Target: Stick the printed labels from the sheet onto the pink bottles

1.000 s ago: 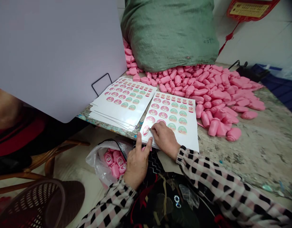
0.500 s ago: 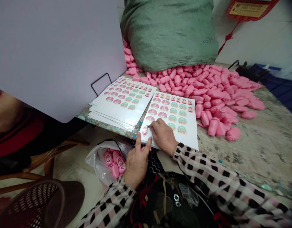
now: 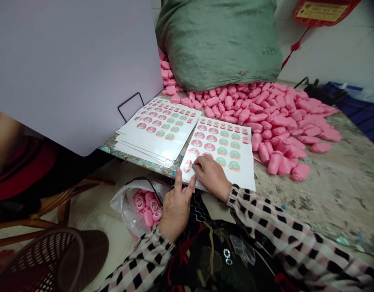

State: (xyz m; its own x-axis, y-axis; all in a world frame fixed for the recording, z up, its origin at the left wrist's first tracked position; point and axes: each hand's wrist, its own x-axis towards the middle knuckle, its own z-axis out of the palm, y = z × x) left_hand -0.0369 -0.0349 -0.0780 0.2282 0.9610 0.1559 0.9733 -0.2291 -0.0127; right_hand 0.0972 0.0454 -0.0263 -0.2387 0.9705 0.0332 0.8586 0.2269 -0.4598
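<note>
My right hand (image 3: 211, 175) rests on a white sticker sheet (image 3: 245, 175) at the table's near edge. Its fingertips pinch at an oval pink sticker (image 3: 187, 166) in the sheet's lower left corner. My left hand (image 3: 175, 207) is just below the table edge, its forefinger and thumb reaching up against the sheet's edge. The other fingers curl around a pink plastic piece (image 3: 184, 189), of which only a sliver shows. To the left lies a stack of similar sticker sheets (image 3: 156, 136).
A heap of pink plastic pieces (image 3: 275, 117) spreads across the table before a green sack (image 3: 217, 40). A plastic bag (image 3: 126, 211) of labelled pink pieces hangs by my knees. A white board (image 3: 71, 69), a wicker chair (image 3: 68, 198), a basket (image 3: 44, 259) and another person's red clothing (image 3: 19, 170) stand left.
My right hand's fingertips have shifted slightly at the corner sticker, whose edge looks a little lifted. My left hand has stayed in place.
</note>
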